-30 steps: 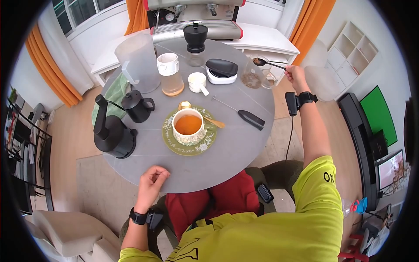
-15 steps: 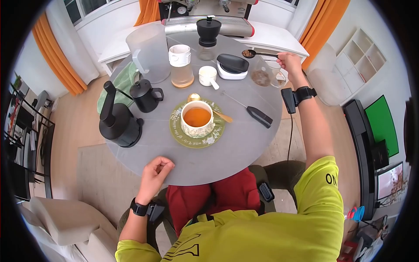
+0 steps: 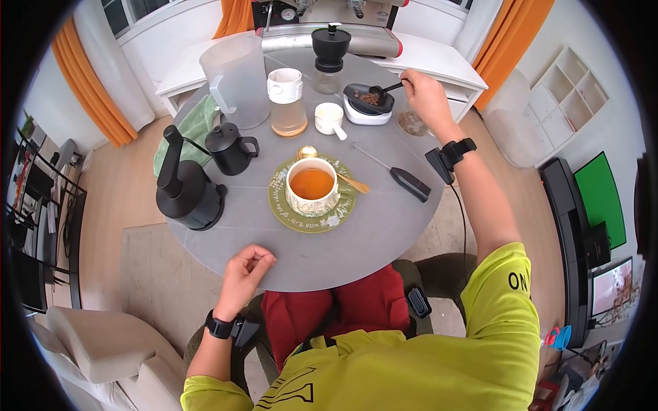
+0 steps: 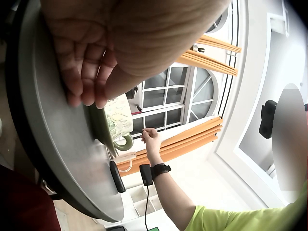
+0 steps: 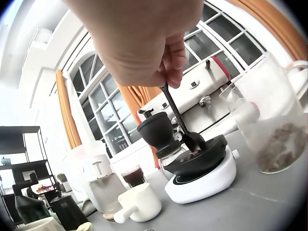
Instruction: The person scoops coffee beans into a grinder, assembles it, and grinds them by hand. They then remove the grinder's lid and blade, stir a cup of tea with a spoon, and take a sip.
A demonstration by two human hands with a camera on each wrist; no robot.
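My right hand (image 3: 426,99) pinches the handle of a black spoon (image 5: 174,108). The spoon's bowl is tipped down into a black dish (image 5: 217,150), where brown coffee beans (image 3: 368,98) lie. Under the dish is a white scale (image 5: 207,185). To the right stands a clear glass jug (image 5: 281,139) with more beans at its bottom, partly behind my right hand in the head view. My left hand (image 3: 247,270) rests by the near table edge, fingers loosely curled and holding nothing. Beyond it, a patterned cup (image 3: 314,200) of amber liquid sits on a green saucer (image 3: 279,209).
A black milk frother (image 3: 410,183) lies right of the saucer. Left stand a black kettle (image 3: 232,154) and a black grinder with a crank (image 3: 190,202). Farther back are a plastic pitcher (image 3: 240,85), a white small-handled cup (image 3: 329,118) and a hand coffee grinder (image 3: 331,51).
My right hand has carried the spoonful of beans left from the glass jug to the dish and tipped the spoon; beans now show in the dish. My left hand has stayed put.
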